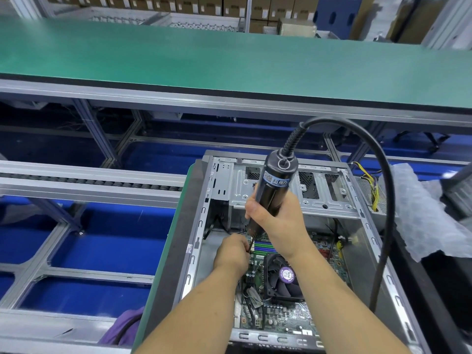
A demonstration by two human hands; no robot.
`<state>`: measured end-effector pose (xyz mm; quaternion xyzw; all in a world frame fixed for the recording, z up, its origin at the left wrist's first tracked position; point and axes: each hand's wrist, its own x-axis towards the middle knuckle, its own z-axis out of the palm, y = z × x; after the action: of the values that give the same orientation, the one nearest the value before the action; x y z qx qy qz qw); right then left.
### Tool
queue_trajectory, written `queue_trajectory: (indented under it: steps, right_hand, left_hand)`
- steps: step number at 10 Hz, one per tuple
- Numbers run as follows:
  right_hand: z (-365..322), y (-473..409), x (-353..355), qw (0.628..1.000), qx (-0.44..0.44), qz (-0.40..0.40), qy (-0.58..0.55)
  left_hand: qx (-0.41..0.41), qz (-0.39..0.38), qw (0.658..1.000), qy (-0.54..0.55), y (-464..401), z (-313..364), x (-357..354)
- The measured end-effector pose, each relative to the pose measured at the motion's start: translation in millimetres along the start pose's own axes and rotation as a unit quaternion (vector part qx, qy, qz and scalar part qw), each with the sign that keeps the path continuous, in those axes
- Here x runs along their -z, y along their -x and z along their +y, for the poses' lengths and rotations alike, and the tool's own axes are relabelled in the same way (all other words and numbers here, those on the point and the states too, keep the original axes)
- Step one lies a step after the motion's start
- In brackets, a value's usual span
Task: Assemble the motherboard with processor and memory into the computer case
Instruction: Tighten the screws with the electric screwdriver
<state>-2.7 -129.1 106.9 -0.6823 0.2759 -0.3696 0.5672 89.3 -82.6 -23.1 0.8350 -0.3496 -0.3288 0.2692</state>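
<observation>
An open grey computer case (367,241) lies flat on the bench. Inside it sits the green motherboard (288,312) with a black cooler fan (283,277) and memory slots (265,245). My right hand (278,221) grips a black electric screwdriver (274,185), held upright over the board's far left corner. Its bit (251,243) points down at the board. My left hand (233,254) pinches the bit near its tip, fingers curled around it. The screw itself is hidden by my fingers.
The screwdriver's thick black cable (383,190) loops up and down the right side of the case. White foam wrap (421,213) lies to the right. A green conveyor belt (229,60) runs across behind, roller rails (89,183) to the left.
</observation>
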Motion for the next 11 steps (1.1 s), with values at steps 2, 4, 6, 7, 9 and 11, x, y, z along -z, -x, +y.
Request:
queue_trajectory:
  steps: [2, 4, 6, 7, 9, 11]
  right_hand:
    - [-2.3, -0.1, -1.4, 1.0, 0.003, 0.006, 0.004]
    - [-2.9, 0.1, -2.7, 1.0, 0.007, 0.004, 0.012]
    - [-1.5, 0.8, 0.1, 1.0, 0.006, 0.003, 0.012]
    - [-0.8, 0.3, 0.6, 1.0, 0.01, -0.002, 0.007]
    - [-0.1, 1.1, 0.9, 0.999, 0.009, -0.038, 0.012]
    - [-0.4, 2.5, -4.2, 0.996, 0.009, -0.08, 0.024]
  left_hand:
    - [-0.018, -0.03, 0.998, -0.05, -0.6, 0.7, -1.5]
    - [-0.008, -0.021, 0.998, -0.067, 0.2, -0.1, -1.1]
    - [-0.001, -0.028, 0.998, -0.058, 0.5, 1.8, -0.7]
    - [0.007, -0.025, 0.999, -0.029, 2.3, 2.5, -0.4]
    - [0.017, -0.011, 1.0, 0.023, -0.1, 0.5, 0.3]
    - [0.037, -0.007, 0.999, 0.021, -1.7, 0.9, 2.9]
